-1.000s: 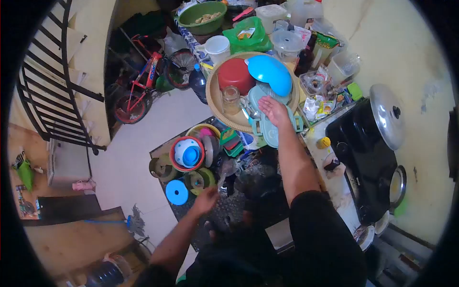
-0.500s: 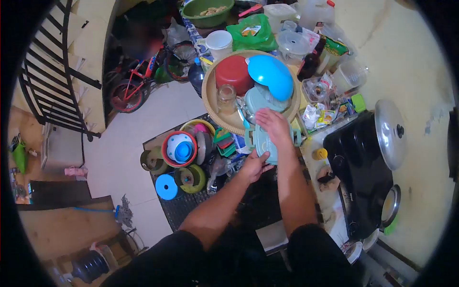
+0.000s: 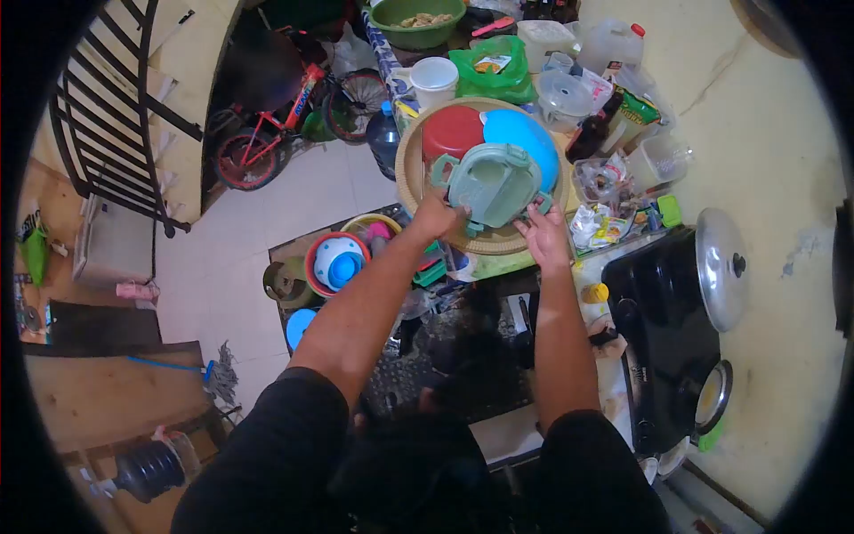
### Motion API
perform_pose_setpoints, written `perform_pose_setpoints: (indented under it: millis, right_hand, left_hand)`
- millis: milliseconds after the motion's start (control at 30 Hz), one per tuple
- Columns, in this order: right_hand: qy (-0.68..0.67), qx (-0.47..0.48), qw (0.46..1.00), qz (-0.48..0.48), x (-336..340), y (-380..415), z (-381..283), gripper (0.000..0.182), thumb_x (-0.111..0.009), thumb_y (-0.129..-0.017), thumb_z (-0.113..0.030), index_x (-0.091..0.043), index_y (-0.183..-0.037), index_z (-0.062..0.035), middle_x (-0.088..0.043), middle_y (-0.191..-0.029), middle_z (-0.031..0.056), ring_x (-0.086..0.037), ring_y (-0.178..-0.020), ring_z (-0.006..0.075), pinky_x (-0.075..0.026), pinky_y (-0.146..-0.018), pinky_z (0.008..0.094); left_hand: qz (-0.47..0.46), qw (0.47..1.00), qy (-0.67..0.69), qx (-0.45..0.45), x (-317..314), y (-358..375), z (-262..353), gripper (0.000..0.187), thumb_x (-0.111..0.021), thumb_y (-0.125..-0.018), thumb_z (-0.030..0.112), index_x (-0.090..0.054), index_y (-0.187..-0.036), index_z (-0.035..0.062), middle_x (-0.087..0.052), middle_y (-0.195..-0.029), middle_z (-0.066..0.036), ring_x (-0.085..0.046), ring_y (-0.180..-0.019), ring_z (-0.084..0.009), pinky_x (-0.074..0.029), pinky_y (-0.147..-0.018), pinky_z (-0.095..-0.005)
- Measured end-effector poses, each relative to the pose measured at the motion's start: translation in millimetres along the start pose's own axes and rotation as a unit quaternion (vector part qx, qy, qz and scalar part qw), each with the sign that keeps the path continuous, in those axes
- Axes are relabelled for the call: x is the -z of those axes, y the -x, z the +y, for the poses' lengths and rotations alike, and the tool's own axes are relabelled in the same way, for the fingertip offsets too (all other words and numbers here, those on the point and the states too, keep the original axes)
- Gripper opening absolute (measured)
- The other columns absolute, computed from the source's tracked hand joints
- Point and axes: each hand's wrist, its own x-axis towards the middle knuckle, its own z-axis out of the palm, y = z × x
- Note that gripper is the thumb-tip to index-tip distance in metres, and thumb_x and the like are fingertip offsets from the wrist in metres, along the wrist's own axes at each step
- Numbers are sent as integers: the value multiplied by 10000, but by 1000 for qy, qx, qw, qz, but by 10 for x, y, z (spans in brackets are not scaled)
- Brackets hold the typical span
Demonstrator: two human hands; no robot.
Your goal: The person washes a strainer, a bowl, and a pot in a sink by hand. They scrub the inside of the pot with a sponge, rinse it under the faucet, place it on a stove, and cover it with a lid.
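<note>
A pale green lunch box [image 3: 489,189] with side clips is held over the round woven tray [image 3: 411,169], its lid facing me. My left hand [image 3: 438,216] grips its lower left edge, fingers closed on it. At the lower right, my right hand [image 3: 544,235] has its fingers on the clip there. Behind the lunch box, a red bowl [image 3: 451,131] and a blue bowl [image 3: 525,142] rest in the tray, partly covered by it.
A black gas stove [image 3: 667,329] and an upright steel lid [image 3: 719,267] stand at right. Behind the tray are a white bucket [image 3: 434,78], a green plastic bag [image 3: 494,73] and a plastic tub [image 3: 564,93]. Stacked bowls [image 3: 336,258] sit on the left.
The lunch box has moved up and away from me, over the tray, and its lid is now turned toward me. My right hand has gone from its top to its right side.
</note>
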Motion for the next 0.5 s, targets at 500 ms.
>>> perform_pose_setpoints:
  millis: [500]
  right_hand:
    - [215, 96, 958, 161, 364, -120, 529, 305, -642, -852, 10, -561, -1143, -37, -643, -1063, 50, -592, -996, 154, -442, -907, 304]
  left_hand:
    - [14, 966, 179, 186, 260, 1829, -787, 547, -667, -894, 303, -498, -1333, 23, -599, -1147, -60, -573, -997, -157, -478, -850, -315]
